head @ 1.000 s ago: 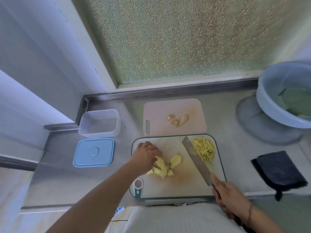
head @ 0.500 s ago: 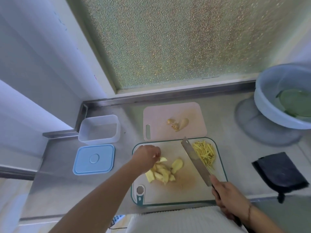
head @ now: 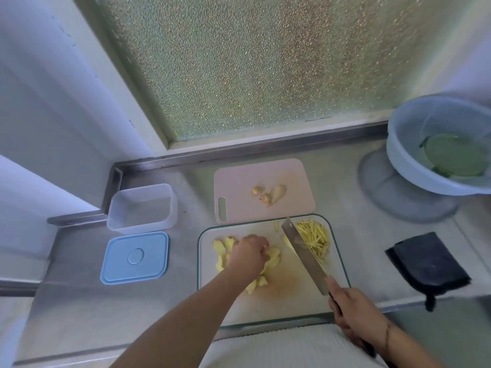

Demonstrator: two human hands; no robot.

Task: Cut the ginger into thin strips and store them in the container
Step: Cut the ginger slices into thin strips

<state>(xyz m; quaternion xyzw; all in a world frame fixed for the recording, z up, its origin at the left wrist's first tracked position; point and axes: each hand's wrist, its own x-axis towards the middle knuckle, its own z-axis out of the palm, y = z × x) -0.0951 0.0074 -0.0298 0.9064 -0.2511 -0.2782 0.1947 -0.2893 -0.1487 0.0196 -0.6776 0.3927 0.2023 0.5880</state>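
Gathering ginger slices with left hand (right hand grips knife).

- A home kitchen, by the look of it.
- A stainless steel counter with a raised back edge fills the lower frame.
- Frosted window glass rises above.
- Two cutting boards at centre, a colander at right.

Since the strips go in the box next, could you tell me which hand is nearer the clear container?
Left. The left hand lies on the ginger slices, right of the clear container; the right hand grips the knife farther right.
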